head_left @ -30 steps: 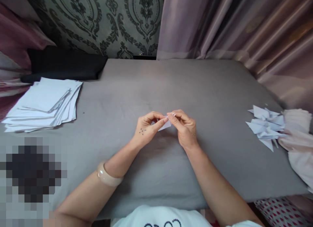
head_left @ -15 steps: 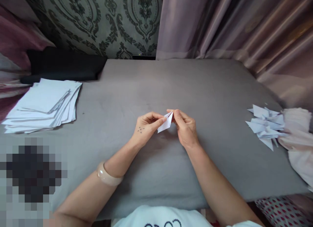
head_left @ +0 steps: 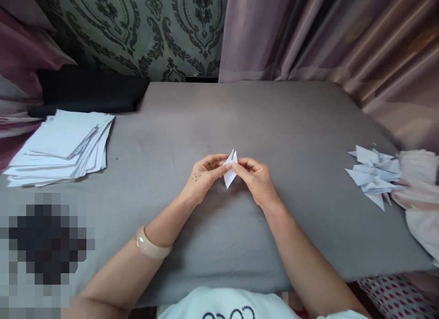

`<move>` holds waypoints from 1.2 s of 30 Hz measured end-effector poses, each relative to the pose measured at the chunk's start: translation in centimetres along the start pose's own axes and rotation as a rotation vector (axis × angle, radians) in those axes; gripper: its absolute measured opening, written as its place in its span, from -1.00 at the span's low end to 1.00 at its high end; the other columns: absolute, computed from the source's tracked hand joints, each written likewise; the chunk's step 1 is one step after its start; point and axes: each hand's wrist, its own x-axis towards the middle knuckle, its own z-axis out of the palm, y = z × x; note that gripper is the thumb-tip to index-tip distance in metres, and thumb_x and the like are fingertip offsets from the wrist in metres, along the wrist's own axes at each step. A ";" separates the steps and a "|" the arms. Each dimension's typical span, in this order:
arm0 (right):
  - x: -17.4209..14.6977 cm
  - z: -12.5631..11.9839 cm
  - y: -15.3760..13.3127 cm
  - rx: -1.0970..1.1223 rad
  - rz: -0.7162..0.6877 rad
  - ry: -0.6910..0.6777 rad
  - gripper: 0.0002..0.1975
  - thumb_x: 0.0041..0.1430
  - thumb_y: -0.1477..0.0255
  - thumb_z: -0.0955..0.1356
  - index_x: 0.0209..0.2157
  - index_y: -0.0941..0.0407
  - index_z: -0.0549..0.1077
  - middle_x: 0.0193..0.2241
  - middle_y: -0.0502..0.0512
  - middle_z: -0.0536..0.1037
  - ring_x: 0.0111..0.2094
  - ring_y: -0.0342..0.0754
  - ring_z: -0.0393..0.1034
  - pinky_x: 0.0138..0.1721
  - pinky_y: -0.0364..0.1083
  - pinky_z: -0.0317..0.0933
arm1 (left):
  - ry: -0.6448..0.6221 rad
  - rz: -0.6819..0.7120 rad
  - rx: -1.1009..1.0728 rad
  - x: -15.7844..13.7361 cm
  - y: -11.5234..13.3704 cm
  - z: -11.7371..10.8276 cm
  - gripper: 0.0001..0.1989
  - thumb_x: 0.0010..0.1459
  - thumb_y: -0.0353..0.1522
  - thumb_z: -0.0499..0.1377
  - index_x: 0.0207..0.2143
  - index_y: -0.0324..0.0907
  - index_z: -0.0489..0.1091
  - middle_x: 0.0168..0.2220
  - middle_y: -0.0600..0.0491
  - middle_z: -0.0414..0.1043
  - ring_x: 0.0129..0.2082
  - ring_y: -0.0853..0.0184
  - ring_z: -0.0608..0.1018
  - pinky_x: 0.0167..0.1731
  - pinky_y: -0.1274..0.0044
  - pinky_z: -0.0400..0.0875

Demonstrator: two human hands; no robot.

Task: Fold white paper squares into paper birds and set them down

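A small piece of white folded paper [head_left: 229,176] is held up over the middle of the grey-covered table. It has a narrow diamond shape, with two points split at the top and one pointing down. My left hand [head_left: 207,175] pinches its left edge between thumb and fingers. From the other side, my right hand [head_left: 255,176] pinches the right edge, its thumb lying on the front face. Both thumbs nearly meet near the paper's middle. The fingertips behind the paper are partly hidden.
A stack of white paper sheets [head_left: 61,145] lies at the left, in front of a folded black cloth [head_left: 92,92]. Several folded white paper pieces [head_left: 373,172] are grouped at the right beside a pale cloth [head_left: 418,186]. The grey tablecloth [head_left: 240,113] covers the table. A pixelated patch hides the lower left.
The folded paper has turned from slanting right to nearly upright, its split points now upward. My right hand has shifted its grip from the tip to the paper's right side.
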 end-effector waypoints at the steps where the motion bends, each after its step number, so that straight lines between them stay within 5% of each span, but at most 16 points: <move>1: 0.0 -0.1 0.0 -0.010 0.008 -0.005 -0.82 0.00 0.29 0.44 -0.39 0.10 0.57 -0.46 0.01 0.58 -0.40 -0.12 0.43 -0.29 -0.11 0.27 | -0.007 -0.019 0.028 0.0 0.1 0.0 -0.73 -0.09 -0.33 0.40 -0.29 -0.21 0.53 -0.40 0.08 0.52 -0.45 0.48 0.46 -0.41 0.62 0.31; 9: -0.1 0.1 -0.1 -0.069 0.055 -0.008 -0.78 -0.02 0.25 0.44 -0.40 0.12 0.57 -0.46 0.05 0.59 -0.41 -0.11 0.43 -0.33 -0.10 0.27 | 0.066 0.019 0.107 -0.1 0.2 0.0 -0.81 -0.11 -0.31 0.39 -0.49 -0.23 0.49 -0.53 0.11 0.46 -0.54 0.49 0.40 -0.46 0.60 0.28; 18: 0.3 -0.4 0.0 -0.061 0.109 -0.013 -0.71 -0.11 0.20 0.48 -0.42 0.14 0.57 -0.50 0.02 0.55 -0.48 -0.18 0.34 -0.36 -0.12 0.27 | 0.030 -0.039 0.179 0.4 0.4 -0.8 -0.78 -0.10 -0.26 0.38 -0.45 -0.24 0.54 -0.52 0.07 0.47 -0.57 0.50 0.37 -0.53 0.62 0.25; 23: 0.5 -0.8 0.4 -0.111 0.120 -0.071 -0.70 -0.04 0.23 0.45 -0.30 0.14 0.56 -0.43 0.03 0.56 -0.42 -0.15 0.39 -0.35 -0.12 0.29 | 0.111 -0.011 0.306 0.4 0.2 -0.8 -0.79 -0.07 -0.27 0.35 -0.45 -0.25 0.53 -0.54 0.07 0.47 -0.57 0.48 0.37 -0.55 0.61 0.22; 30: 1.1 -0.5 1.9 -0.479 -0.143 0.053 -0.89 0.07 0.36 0.37 -0.33 0.08 0.45 -0.46 0.00 0.52 -0.45 -0.12 0.39 -0.35 -0.11 0.27 | 0.037 0.207 0.578 0.8 -0.9 -1.8 -0.67 0.06 -0.41 0.20 -0.08 -0.20 0.42 -0.36 0.03 0.50 -0.42 0.40 0.46 -0.39 0.57 0.33; 36: 0.6 -0.3 1.8 -0.821 -0.302 0.027 -0.89 0.14 0.45 0.30 -0.34 0.08 0.49 -0.25 0.11 0.45 -0.41 -0.12 0.35 -0.26 -0.08 0.27 | -0.025 0.396 0.987 0.3 -0.7 -2.0 -0.78 0.08 -0.51 0.09 -0.23 -0.18 0.47 -0.23 -0.01 0.39 -0.43 0.43 0.41 -0.35 0.56 0.34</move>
